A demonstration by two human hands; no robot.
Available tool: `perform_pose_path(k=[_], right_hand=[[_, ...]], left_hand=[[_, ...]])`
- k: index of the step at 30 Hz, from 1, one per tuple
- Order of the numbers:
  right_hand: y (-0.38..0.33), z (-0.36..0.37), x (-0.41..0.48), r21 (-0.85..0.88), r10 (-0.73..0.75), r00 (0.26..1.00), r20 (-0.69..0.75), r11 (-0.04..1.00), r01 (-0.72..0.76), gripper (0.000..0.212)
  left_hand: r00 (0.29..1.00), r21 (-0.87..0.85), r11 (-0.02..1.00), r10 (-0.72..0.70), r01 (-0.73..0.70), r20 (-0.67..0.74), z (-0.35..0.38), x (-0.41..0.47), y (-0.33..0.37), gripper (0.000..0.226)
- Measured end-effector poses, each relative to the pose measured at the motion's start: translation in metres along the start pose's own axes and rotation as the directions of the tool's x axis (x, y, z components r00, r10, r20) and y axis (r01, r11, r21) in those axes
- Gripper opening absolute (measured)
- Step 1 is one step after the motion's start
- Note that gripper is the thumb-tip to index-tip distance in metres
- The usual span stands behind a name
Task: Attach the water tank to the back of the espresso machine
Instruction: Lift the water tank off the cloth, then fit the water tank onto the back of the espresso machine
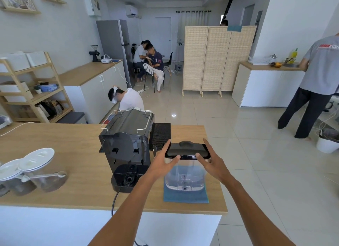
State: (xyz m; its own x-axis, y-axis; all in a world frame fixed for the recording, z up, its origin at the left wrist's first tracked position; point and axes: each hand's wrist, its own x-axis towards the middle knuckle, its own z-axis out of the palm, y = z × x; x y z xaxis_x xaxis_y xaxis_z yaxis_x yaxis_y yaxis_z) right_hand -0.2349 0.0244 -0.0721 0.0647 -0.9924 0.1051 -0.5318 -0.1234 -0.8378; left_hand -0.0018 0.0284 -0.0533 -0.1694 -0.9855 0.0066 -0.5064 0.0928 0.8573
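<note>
1 espresso machine (128, 150); 1 water tank (185, 174); 2 jars (44, 170); 1 cloth (185, 197).

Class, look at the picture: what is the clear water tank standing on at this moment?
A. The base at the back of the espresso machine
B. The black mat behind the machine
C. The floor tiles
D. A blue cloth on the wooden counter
D: the water tank stands on the blue cloth on the counter, to the right of the espresso machine.

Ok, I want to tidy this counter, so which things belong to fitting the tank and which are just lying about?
For the job:
water tank
espresso machine
left hand
right hand

Lying about:
two lidded jars
measuring spoon
blue cloth under the tank
black mat
</note>
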Motion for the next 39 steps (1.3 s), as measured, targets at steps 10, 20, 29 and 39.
perform_pose_path(k=[10, 20, 29, 39], right_hand=[[0.015, 0.001, 0.001, -0.051, -0.125, 0.992, -0.019, 0.991, 0.124, 0.107], [-0.017, 0.006, -0.003, -0.030, -0.194, 0.974, -0.122, 0.981, 0.191, 0.102], [-0.068, 0.029, -0.007, -0.056, -0.242, 0.956, -0.166, 0.970, 0.236, 0.104], [-0.123, 0.104, -0.006, 0.001, -0.266, 0.953, -0.146, 0.963, 0.270, 0.107]], left_hand=[[0.997, 0.116, 0.990, 0.074, -0.075, 0.008, -0.003, -0.004, -0.005, 0.085], [0.989, 0.061, 0.993, 0.102, -0.096, -0.108, -0.028, -0.008, -0.005, 0.085], [0.937, 0.016, 0.979, 0.200, -0.203, -0.286, -0.074, -0.036, 0.002, 0.085], [0.907, 0.014, 0.978, 0.199, -0.208, -0.371, -0.151, -0.054, -0.049, 0.090]])
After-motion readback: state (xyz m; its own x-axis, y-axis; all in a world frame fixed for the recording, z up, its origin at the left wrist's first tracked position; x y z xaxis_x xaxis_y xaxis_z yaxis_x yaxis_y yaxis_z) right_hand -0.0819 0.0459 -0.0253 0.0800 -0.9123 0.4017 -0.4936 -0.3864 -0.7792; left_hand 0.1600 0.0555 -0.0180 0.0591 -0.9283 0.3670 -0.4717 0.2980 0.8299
